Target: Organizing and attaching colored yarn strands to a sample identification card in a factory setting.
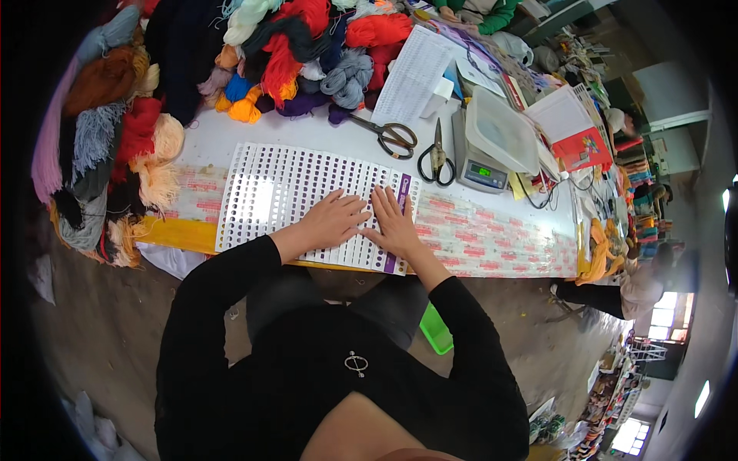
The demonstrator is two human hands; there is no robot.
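Rows of white perforated cards (265, 180) lie side by side on the table in front of me, with round holes running in columns. A purple printed strip (403, 196) runs along their right end. My left hand (335, 220) rests flat on the middle of the cards, fingers stretched to the right. Close beside it, my right hand (393, 224) lies flat on the right end, fingers pointing away from me and touching the purple strip. Neither hand grips anything. Under the palms, part of the cards is hidden.
Beyond the cards lie black-handled scissors (398, 141) and snips (438, 160). A digital scale (486, 175) holds a clear plastic tub (501, 129). Coloured yarn skeins (307, 46) are heaped at the back and left. Printed sheets (415, 73) lie behind. A green basket (437, 330) is below the table.
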